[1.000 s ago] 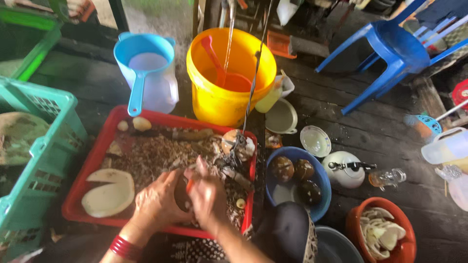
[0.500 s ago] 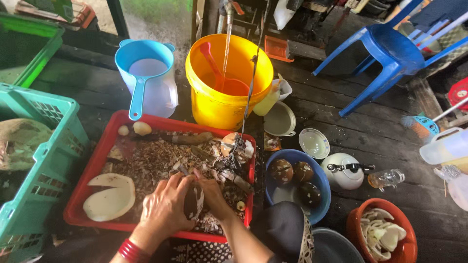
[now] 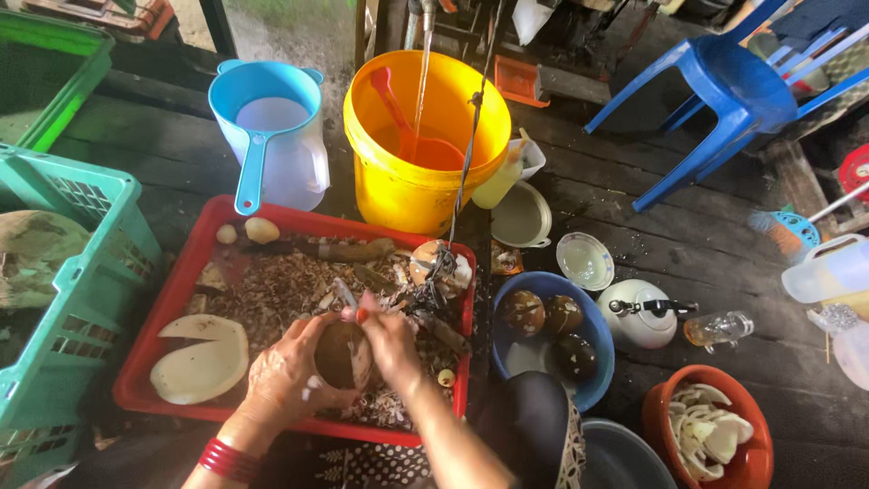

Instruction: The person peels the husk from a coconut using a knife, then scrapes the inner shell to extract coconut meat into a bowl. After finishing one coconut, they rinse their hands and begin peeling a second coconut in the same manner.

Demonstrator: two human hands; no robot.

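So the left hand [image 3: 290, 376] has its grip wrapped round a brown coconut piece [image 3: 339, 355], fingers curled under and pressing it steady, while the right hand [image 3: 389, 340] is pinched shut on a small peeler-type tool with a red-tipped handle [image 3: 355, 306], blade end against the top of the coconut. All of that is over the red tray [image 3: 145, 380], near its front edge, and the tray itself is full of brown shavings and husk bits. Inside the tray, on its left side, lies a big pale shell-shaped piece [image 3: 201, 358], and at its back rim there are a couple of small pale lumps [image 3: 249, 231]. Behind the tray sits a yellow bucket [image 3: 407, 186] with a thin stream of water running in and a red scoop inside, and a blue jug [image 3: 272, 136] stands left of the bucket. Right of the tray there's a blue bowl [image 3: 593, 376] holding three dark round coconut pieces, further right a white kettle [image 3: 643, 312], and an orange bowl [image 3: 751, 457] of white peeled chunks. Left of the tray is a green crate [image 3: 81, 263]. Imo the trick here is short shallow strokes away from the holding thumb, turning the piece a bit after each pass so only the brown skin comes off, and keeping it low over the tray so the scraps land there.
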